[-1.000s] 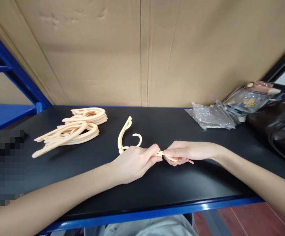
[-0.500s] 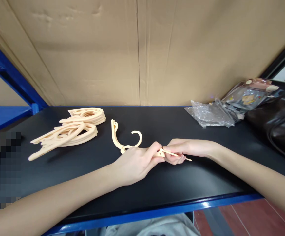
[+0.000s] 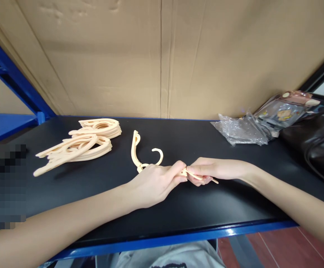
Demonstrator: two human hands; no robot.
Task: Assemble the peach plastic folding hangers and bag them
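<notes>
A cream plastic folding hanger is held just above the black table in front of me. Its hook curls up behind my left hand, and one arm points away at the far left. My left hand is closed around the hanger's other arm, with the fingertips near its end. Pressed close to it, my right hand pinches a thin cream strip at that end. A second slim tip pokes out below the right fingers. The joint between strip and arm is partly hidden by my fingers.
Several folded cream hangers lie in two piles at the left. Crumpled clear plastic bags rest at the back right, beside a dark leather bag. A cardboard wall closes the back; a blue edge runs along the front.
The hanger's far arm has swung a little more upright and to the right. Both hands keep their grip in nearly the same place. The view has shifted slightly.
</notes>
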